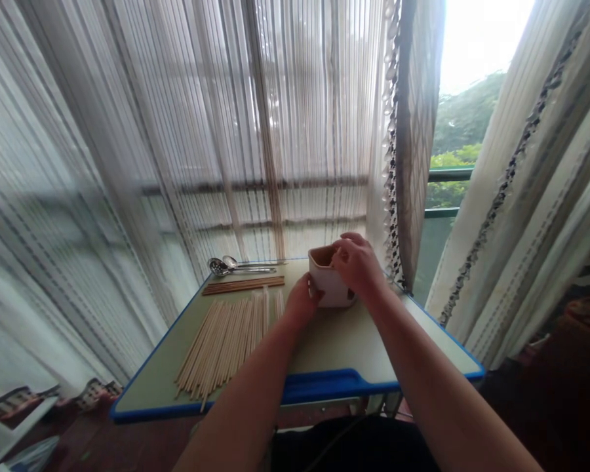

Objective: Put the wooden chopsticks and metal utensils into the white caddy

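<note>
A white, box-shaped container [330, 295] with a tan inside stands upright on the table in front of me. My left hand [303, 298] holds its lower left side, the thumb towards the front. My right hand [358, 259] is closed at the right side of its rim, fingers bent over the edge towards the opening. Whether those fingers also hold something inside is hidden. Left of the container lie many pale wooden chopsticks [226, 337], spread side by side, a few near my left forearm. Behind them is a small row of darker brown chopsticks [243, 284].
At the table's back left lie a metal slotted spoon [218, 266] and another metal spoon or ladle [230, 261], handles pointing right. The table [339, 347] has a blue edge. Sheer curtains [319, 131] hang close behind it.
</note>
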`<state>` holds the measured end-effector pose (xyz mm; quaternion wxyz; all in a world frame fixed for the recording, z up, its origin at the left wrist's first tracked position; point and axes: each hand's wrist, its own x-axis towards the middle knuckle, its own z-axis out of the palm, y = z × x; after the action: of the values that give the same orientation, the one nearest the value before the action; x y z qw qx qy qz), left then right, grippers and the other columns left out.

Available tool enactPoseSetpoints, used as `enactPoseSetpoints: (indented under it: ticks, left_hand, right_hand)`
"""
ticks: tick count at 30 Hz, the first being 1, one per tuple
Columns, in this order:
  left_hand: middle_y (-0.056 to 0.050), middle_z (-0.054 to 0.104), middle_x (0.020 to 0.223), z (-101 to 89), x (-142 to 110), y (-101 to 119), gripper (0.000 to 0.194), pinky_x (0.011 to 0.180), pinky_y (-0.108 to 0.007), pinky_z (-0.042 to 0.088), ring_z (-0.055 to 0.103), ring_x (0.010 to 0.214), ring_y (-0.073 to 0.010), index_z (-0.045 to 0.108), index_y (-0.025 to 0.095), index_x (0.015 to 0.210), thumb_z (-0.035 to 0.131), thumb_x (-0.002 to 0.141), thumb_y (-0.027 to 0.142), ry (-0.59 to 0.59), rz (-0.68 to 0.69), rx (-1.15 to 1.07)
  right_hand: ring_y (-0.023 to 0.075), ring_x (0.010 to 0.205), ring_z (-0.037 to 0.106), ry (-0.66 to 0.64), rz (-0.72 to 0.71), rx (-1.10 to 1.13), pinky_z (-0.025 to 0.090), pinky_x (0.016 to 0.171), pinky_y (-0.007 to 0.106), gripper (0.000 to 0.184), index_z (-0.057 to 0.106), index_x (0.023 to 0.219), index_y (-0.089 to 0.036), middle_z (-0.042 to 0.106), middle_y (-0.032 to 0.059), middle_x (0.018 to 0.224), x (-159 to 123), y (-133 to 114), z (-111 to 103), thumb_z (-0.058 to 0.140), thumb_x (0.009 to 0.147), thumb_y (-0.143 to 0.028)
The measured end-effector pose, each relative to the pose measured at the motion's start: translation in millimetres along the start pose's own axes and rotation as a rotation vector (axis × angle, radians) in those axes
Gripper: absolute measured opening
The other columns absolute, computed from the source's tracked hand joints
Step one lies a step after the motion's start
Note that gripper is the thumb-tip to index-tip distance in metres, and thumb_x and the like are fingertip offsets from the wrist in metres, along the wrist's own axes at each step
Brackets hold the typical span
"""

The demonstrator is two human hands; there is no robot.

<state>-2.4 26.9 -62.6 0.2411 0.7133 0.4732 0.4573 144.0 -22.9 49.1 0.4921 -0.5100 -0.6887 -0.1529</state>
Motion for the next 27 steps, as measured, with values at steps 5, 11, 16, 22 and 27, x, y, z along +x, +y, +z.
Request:
enactPoseSetpoints:
  ticks: [5, 11, 16, 22, 27]
  left_hand:
    - [-0.011, 0.061, 0.111, -7.5, -1.5, 6.3, 0.050, 0.083, -0.035, 0.047, 0.059, 0.097, -0.0219, 0.052, 0.018, 0.114, 0.066, 0.066, 0.018, -0.012, 0.070, 0.077]
    - [-0.010, 0.058, 0.103, -27.9, 0.2, 25.7, 0.025, 0.070, -0.030, 0.050, 0.058, 0.087, -0.0180, 0.059, 0.016, 0.094, 0.059, 0.070, 0.020, 0.290, 0.105, 0.087]
    - [0.002, 0.053, 0.065, -50.4, 5.1, 53.6, 0.014, 0.052, -0.021, 0.043, 0.053, 0.054, -0.0090, 0.049, 0.017, 0.079, 0.056, 0.073, 0.028, 0.443, -0.026, -0.290]
    - [0.010, 0.043, 0.052, -74.2, 4.0, 77.3, 0.018, 0.042, -0.016, 0.033, 0.041, 0.040, -0.0054, 0.038, 0.020, 0.084, 0.052, 0.074, 0.026, 0.533, -0.006, -0.667]
    - [0.006, 0.050, 0.059, -92.5, -11.9, 68.7, 0.018, 0.047, -0.018, 0.038, 0.048, 0.046, -0.0066, 0.043, 0.018, 0.090, 0.051, 0.075, 0.024, 0.534, -0.054, -0.416]
  right_hand:
    - [0.0232, 0.109, 0.046, 0.368, 0.024, 0.082, 0.040, 0.094, 0.041, 0.028, 0.056, 0.108, -0.020, 0.049, 0.0104, 0.116, -52.6, 4.1, 16.3, 0.048, 0.081, -0.022]
    - [0.0244, 0.104, 0.046, 0.299, 0.085, 0.108, 0.040, 0.091, 0.044, 0.029, 0.049, 0.108, -0.015, 0.048, 0.0135, 0.109, -85.9, 20.1, 43.5, 0.048, 0.080, -0.024]
    - [0.0194, 0.083, 0.054, -0.105, -0.010, 0.221, 0.045, 0.076, 0.032, 0.023, 0.055, 0.101, -0.017, 0.057, 0.0089, 0.092, -90.1, 20.1, 45.6, 0.045, 0.081, -0.024]
    - [0.0160, 0.073, 0.059, -0.666, -0.080, 0.338, 0.043, 0.069, 0.026, 0.024, 0.067, 0.093, -0.019, 0.066, 0.0043, 0.081, -99.2, 10.1, 60.2, 0.050, 0.078, -0.027]
    - [0.0169, 0.074, 0.059, -0.716, -0.043, 0.334, 0.044, 0.071, 0.027, 0.026, 0.070, 0.090, -0.018, 0.065, 0.0051, 0.081, -97.0, 11.9, 68.6, 0.049, 0.078, -0.027]
